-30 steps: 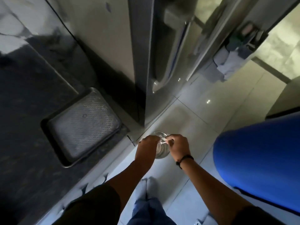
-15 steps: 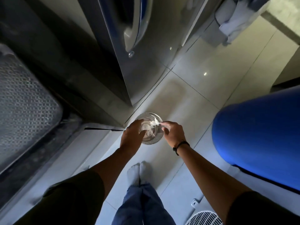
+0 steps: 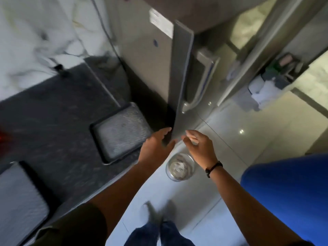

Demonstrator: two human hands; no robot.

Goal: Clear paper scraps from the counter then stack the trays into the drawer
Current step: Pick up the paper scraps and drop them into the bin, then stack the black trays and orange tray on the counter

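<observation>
A small round bin [image 3: 180,167] stands on the floor tiles with white paper scraps [image 3: 177,166] lying inside it. My left hand [image 3: 156,147] and my right hand [image 3: 199,147] hover above the bin, both with fingers spread and nothing in them. On the dark counter [image 3: 53,121] a metal tray [image 3: 120,132] with a textured bottom lies near the counter's right end, just left of my left hand. A second tray [image 3: 19,201] sits at the lower left, cut off by the frame edge.
A tall grey refrigerator [image 3: 150,68] with a curved door handle [image 3: 200,86] stands right of the counter. A large blue container [image 3: 287,196] fills the lower right. My socked feet [image 3: 158,210] are on the pale floor tiles. A black cable [image 3: 58,68] lies at the counter's back.
Both hands have let go of the paper scraps, which now lie in the bin, and have risen above it with fingers spread. The view has lifted back toward the counter.
</observation>
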